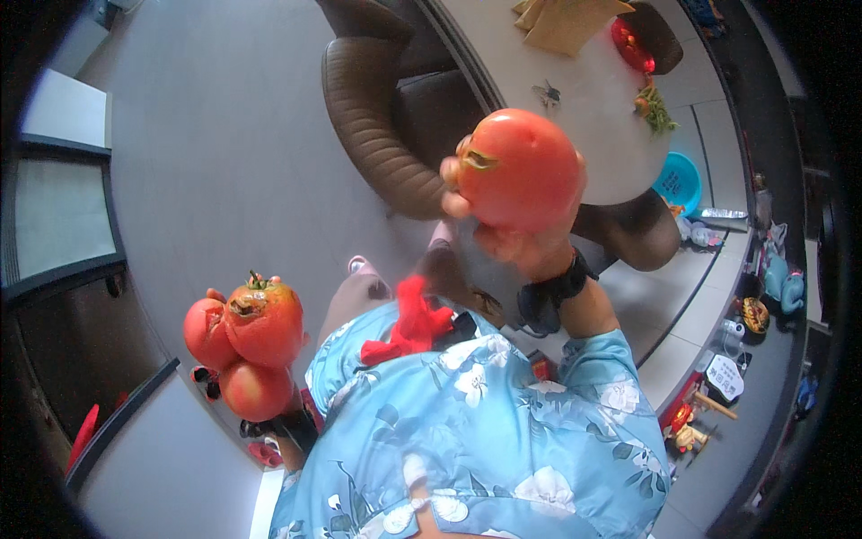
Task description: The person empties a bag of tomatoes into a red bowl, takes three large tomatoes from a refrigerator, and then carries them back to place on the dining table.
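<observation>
A cluster of three red tomatoes [264,327] rests in my left hand [295,399], which is mostly hidden beneath them. The upper one keeps a green stem and has a brown split scar; the one at its left is cracked too. Held up higher on the right, a large red tomato [522,168] is gripped by my right hand [528,246], fingers curled around its left side. That tomato has a small greenish-brown scar facing left. The two hands are well apart, and a black band circles the right wrist.
Beyond my right hand stands a white table [592,168] with brown padded chairs [377,135]. Green vegetables [656,113], a small dark object [549,94] and brown paper [572,27] lie on it. A blue basin [680,185] sits beside it. At left is a dark-framed cabinet [64,215].
</observation>
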`<state>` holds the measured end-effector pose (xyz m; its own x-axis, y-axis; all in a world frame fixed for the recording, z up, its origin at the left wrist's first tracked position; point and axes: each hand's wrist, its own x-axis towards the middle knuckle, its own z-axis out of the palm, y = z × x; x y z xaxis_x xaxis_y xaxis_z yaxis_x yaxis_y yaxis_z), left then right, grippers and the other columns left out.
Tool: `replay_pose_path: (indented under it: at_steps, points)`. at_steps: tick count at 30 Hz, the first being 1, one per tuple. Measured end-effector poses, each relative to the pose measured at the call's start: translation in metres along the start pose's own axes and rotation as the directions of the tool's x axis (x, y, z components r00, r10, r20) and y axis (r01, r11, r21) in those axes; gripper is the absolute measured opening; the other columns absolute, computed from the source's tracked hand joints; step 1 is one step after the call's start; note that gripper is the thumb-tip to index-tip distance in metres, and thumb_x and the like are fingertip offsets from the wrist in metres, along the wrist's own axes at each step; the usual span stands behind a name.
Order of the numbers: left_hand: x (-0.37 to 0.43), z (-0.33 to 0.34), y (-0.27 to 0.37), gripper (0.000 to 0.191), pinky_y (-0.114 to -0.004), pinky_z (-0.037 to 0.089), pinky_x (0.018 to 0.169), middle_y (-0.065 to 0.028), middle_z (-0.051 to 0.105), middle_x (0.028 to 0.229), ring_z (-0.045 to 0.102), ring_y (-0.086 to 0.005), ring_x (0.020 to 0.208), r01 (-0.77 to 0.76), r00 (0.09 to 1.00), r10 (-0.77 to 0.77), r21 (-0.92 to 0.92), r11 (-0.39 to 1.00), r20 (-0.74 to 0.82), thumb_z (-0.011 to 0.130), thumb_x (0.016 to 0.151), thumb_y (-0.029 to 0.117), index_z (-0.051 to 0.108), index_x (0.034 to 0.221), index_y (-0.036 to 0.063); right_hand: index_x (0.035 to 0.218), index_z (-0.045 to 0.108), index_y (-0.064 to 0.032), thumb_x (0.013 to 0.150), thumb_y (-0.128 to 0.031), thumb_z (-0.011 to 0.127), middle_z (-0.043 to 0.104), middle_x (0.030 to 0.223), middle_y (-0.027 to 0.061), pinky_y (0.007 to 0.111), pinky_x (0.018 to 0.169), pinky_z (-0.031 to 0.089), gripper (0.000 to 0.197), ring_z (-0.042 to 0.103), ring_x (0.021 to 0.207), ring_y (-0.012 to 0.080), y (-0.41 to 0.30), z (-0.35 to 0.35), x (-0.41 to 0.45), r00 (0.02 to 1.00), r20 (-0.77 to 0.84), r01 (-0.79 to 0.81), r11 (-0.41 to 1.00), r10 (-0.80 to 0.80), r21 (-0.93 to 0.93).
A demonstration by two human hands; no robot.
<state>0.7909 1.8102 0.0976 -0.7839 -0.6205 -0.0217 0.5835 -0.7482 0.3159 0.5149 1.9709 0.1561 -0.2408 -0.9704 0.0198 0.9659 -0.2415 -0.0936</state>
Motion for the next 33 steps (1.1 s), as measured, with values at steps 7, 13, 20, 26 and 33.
replay_pose_path:
  at_steps: [7, 13, 20, 26, 33]
  points:
    - [0.002, 0.002, 0.000, 0.068, -0.059, 0.045, 0.074, -0.0195, 0.022, 0.130, 0.023, -0.0359, 0.122, 0.022, 0.999, -0.021, 0.015, 1.000, -0.036, 0.066, 0.072, 0.031, 0.028, 0.128, 0.0192, 0.121, 0.032, -0.0055, 0.060, -0.043, 0.071, 0.033, 0.118, 0.0156, 0.036, 0.055, 0.053, 0.082, 0.037, 0.110, 0.0328, -0.004, -0.021, 0.009, 1.000, 0.000, 0.023, 0.900, -0.025, -0.436]
    - [0.014, 0.007, -0.029, 0.070, -0.052, 0.048, 0.075, -0.0178, 0.024, 0.130, 0.026, -0.0351, 0.120, -0.055, 0.997, 0.049, 0.103, 0.993, 0.062, 0.067, 0.070, 0.025, 0.027, 0.128, 0.0170, 0.117, 0.038, -0.0059, 0.055, -0.035, 0.076, 0.035, 0.117, 0.0143, 0.038, 0.057, 0.053, 0.078, 0.037, 0.109, 0.0330, -0.024, -0.044, 0.008, 0.990, 0.132, -0.020, 0.975, 0.050, -0.222]
    - [0.044, 0.022, -0.065, 0.076, -0.050, 0.048, 0.077, -0.0168, 0.024, 0.130, 0.026, -0.0344, 0.121, 0.051, 0.996, -0.061, 0.150, 0.987, 0.061, 0.071, 0.067, 0.018, 0.026, 0.128, 0.0163, 0.117, 0.038, -0.0063, 0.054, -0.031, 0.078, 0.035, 0.118, 0.0143, 0.037, 0.057, 0.053, 0.079, 0.037, 0.109, 0.0332, -0.069, -0.057, -0.023, 0.978, 0.206, 0.015, 0.986, 0.020, -0.164]
    - [0.040, 0.028, -0.118, 0.074, -0.051, 0.046, 0.079, -0.0184, 0.024, 0.130, 0.026, -0.0352, 0.121, 0.124, 0.963, -0.145, 0.106, 0.987, 0.228, 0.069, 0.069, 0.022, 0.026, 0.128, 0.0146, 0.116, 0.038, -0.0062, 0.055, -0.032, 0.077, 0.036, 0.116, 0.0141, 0.037, 0.057, 0.053, 0.077, 0.037, 0.110, 0.0335, -0.093, -0.059, -0.082, 0.983, 0.180, 0.082, 0.975, -0.045, -0.206]
    - [0.058, 0.046, -0.149, 0.071, -0.053, 0.043, 0.079, -0.0189, 0.029, 0.127, 0.035, -0.0363, 0.114, 0.194, 0.979, -0.200, 0.132, 0.972, 0.031, 0.070, 0.067, 0.023, 0.030, 0.125, 0.0133, 0.115, 0.040, -0.0022, 0.054, -0.029, 0.071, 0.042, 0.114, 0.0157, 0.039, 0.082, 0.044, 0.073, 0.047, 0.102, 0.0304, -0.142, -0.063, -0.105, 0.961, 0.145, 0.268, 0.646, -0.238, -0.715]
